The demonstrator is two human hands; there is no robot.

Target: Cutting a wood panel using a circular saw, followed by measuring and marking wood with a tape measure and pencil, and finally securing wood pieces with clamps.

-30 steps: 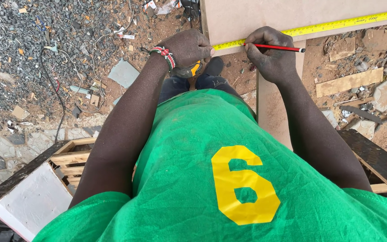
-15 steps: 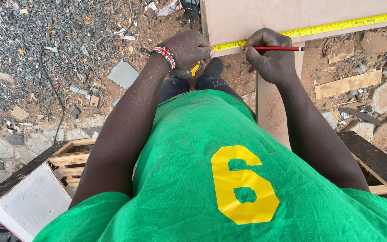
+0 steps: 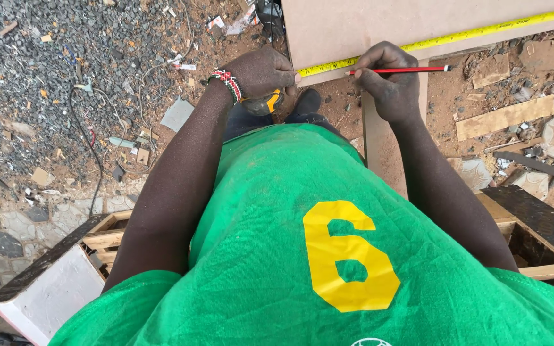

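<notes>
A: Where does the tape measure (image 3: 431, 43) lie?

B: Its yellow blade runs flat along the near edge of the tan board (image 3: 379, 22). The blade looks thin, light and springy; judged likely to slip unless pinned.

A: State of the hands?

B: The left hand (image 3: 261, 70) is closed over the tape case at the board's corner. The right hand (image 3: 389, 83) pinches a red pencil (image 3: 399, 70), tip at the blade. The pencil looks rigid and light; grip near the tip.

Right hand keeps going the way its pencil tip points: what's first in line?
Likely the yellow tape measure: the right hand holds the red pencil with its tip almost at the tape's near edge on the board. Depth unclear.
</notes>
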